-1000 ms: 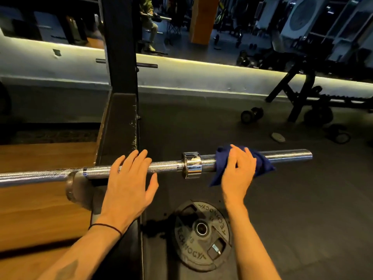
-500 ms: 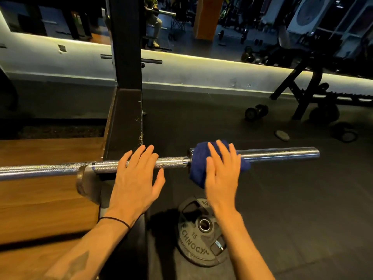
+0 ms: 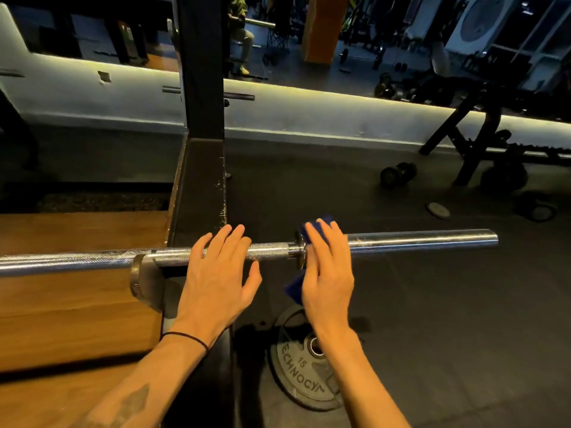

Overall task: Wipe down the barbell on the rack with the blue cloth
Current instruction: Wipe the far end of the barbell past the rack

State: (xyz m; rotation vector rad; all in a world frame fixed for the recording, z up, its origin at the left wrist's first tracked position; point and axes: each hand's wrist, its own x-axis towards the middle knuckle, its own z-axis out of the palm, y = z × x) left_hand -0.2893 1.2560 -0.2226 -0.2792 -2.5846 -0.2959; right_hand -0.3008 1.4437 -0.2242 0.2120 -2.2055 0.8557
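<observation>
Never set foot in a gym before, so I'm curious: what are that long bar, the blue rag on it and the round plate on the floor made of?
Barbell: looks like polished steel, mirror-bright, with rough crosshatched grip texture near the rack. Blue cloth: soft fabric, crumpled and draping under the right hand. Weight plate: matte black, probably rubber-coated, with raised lettering.

barbell shaft (image 3: 272, 251): bright metal, rough knurled grip
barbell sleeve (image 3: 423, 239): smooth polished metal, glossy
blue cloth (image 3: 319, 227): soft matt fabric
platform (image 3: 71, 304): smooth wood, slight sheen
floor (image 3: 448, 319): dark matt rubber
weight plate (image 3: 296, 378): matt grey, raised lettering
</observation>
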